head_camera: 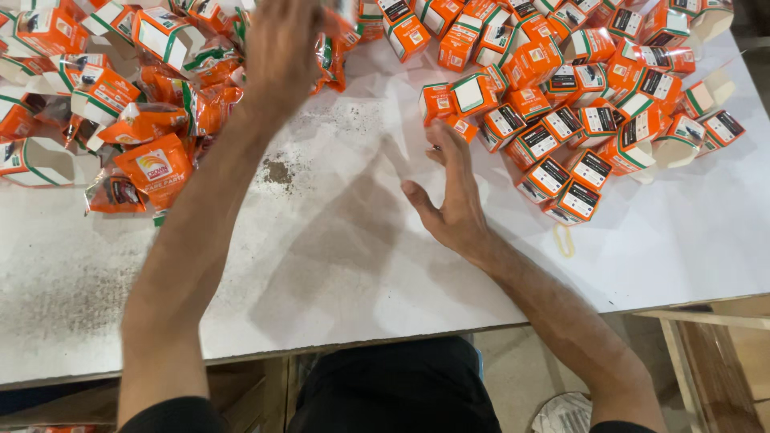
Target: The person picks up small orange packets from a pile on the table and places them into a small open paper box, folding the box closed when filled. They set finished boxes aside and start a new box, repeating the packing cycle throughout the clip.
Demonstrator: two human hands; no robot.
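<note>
The white table (337, 265) carries everything. At its far right lies a heap of small orange boxes (593, 88); at its far left, a pile of orange pouches (144, 120). The left hand (285, 48) reaches to the table's far edge beside the pouches; blur hides its grip. The right hand (453, 196) is open, fingertips touching the nearest box (459, 127). A rubber band (564, 240) lies just right of that hand.

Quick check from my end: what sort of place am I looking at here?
Probably a small packing workshop: a white worktable piled with many small orange cartons on one side and orange pouches on the other, with both hands working among them.
</note>
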